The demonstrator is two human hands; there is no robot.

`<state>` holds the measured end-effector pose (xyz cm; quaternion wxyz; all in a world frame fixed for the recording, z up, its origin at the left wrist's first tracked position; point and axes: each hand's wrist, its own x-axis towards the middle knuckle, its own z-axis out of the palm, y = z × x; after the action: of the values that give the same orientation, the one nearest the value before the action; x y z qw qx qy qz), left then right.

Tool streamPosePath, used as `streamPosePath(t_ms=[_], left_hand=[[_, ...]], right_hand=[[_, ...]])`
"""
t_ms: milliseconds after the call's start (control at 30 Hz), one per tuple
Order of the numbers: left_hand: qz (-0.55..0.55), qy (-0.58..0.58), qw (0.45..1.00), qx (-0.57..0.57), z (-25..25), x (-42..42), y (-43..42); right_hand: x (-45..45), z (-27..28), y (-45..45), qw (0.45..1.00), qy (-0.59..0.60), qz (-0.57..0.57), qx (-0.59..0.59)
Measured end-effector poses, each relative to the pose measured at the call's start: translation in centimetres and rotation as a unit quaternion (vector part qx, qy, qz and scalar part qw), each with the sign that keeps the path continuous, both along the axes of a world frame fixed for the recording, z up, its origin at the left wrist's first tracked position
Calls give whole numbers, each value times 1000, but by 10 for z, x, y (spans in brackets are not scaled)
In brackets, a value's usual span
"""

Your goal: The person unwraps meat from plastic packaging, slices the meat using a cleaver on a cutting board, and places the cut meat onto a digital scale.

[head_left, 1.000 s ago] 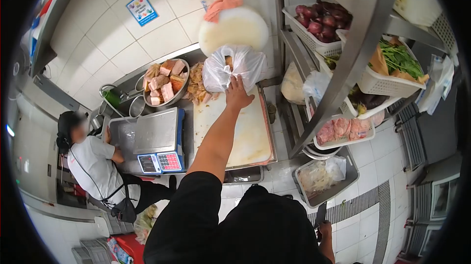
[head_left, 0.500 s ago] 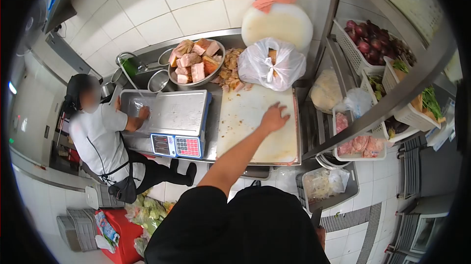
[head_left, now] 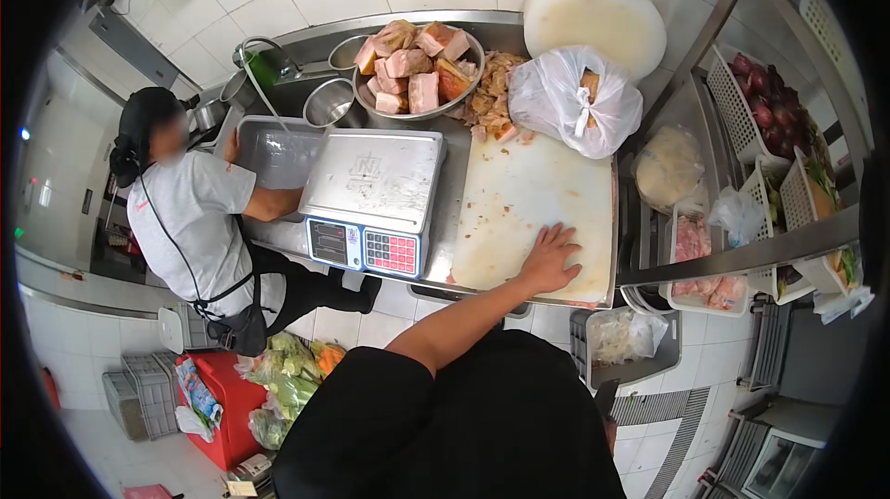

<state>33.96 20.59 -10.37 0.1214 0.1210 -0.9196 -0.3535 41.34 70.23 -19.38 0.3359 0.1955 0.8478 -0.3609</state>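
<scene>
My left hand (head_left: pixel 549 262) lies over the near part of a white cutting board (head_left: pixel 496 211), fingers spread and holding nothing. Brown scraps dot the board. At my right side, my right hand (head_left: pixel 611 434) is mostly hidden by my black clothing; a knife (head_left: pixel 605 397) with a dark, broad blade points up from it. Beyond the board sits a tied white plastic bag (head_left: pixel 565 109) with brown pieces inside. Cut brown meat pieces (head_left: pixel 496 95) are heaped beside it. A metal bowl (head_left: pixel 414 112) of large pork chunks (head_left: pixel 408 63) stands to their left.
A digital scale (head_left: pixel 375 184) stands left of the board. A co-worker (head_left: pixel 190 211) has their arms at a grey tub (head_left: pixel 278 156). On the right, a metal rack (head_left: pixel 742 267) holds baskets of red onions (head_left: pixel 765 109) and meat. A grey bin (head_left: pixel 616 364) sits on the floor.
My left hand has come back toward the board's near edge, fingers spreading. My view has shifted, and the co-worker's hand has gone behind the scale.
</scene>
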Motion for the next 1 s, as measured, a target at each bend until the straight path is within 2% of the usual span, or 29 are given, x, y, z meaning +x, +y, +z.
streamPosePath(t_ms=[67,167,333,367,567,633,667,700,733,767,833,900,933,1000], left_hand=[[-12,-4,1000,2,-2,2,-5],[-28,4,1000,-7,-6,-2,-1],[-22,-37,998,-49,0,-3,1],[-45,-29,997,-49,1,-4,2],[-23,10,998,-51,-10,-5,-1],[-31,52,995,-77,-23,-8,-4],[-40,105,991,-66,-29,-10,-6],[-53,125,988,-75,-34,-11,-8],[-68,148,981,-105,-43,-12,-12],[-86,135,980,-116,-45,-15,-17],[-87,138,980,-110,-53,-18,-20],[-125,111,981,-98,-40,-23,-25],[-125,133,979,-92,-36,-21,-23],[-146,147,972,-112,-34,-20,-25]], right_hand=[[4,-4,-2,997,16,-19,-78],[10,20,-18,996,72,-13,-52],[14,35,-31,987,133,-87,-8],[14,39,-35,986,144,-89,-12],[20,38,-47,975,193,-106,18],[26,60,-57,978,161,-127,32],[33,48,-52,974,185,-103,87],[41,38,-45,977,157,-100,107],[44,61,-55,981,122,-129,77],[58,25,-43,970,143,-92,175],[86,-13,-31,975,88,-160,128],[109,-11,-32,979,35,-142,144],[119,0,-35,983,-4,-158,96],[144,0,-43,972,-63,-187,125]])
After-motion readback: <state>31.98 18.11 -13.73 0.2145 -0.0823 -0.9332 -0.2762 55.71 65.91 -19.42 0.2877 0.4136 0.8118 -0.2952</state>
